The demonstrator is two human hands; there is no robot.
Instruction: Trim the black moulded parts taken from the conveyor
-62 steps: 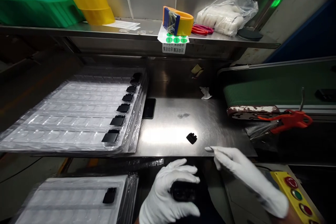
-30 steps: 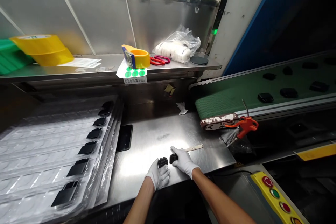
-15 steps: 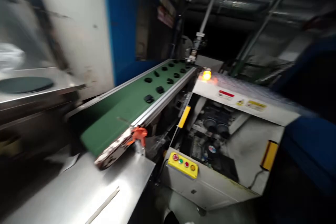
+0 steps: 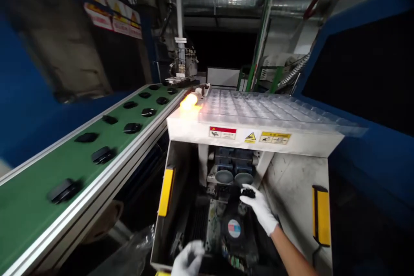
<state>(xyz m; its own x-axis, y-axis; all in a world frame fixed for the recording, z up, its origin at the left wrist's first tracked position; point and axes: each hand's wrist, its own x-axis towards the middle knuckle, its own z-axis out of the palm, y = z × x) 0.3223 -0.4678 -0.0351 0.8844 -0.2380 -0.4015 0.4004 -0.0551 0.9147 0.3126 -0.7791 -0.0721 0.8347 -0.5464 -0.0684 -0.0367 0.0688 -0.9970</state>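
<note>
pinching a small black part [image 4: 248, 192] between its fingertips, ahead of the palm, the right hand [image 4: 260, 209] hung before the open front of a white machine [image 4: 239, 141], the left hand [image 4: 188, 259] was blurred near that front's lower left corner, its grip impossible to tell

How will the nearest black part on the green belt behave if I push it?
The black part probably slides rather than rolls, lying low and blocky. It is likely stiff, showing no sag. Perhaps light: the right hand alone holds another black piece.
</note>
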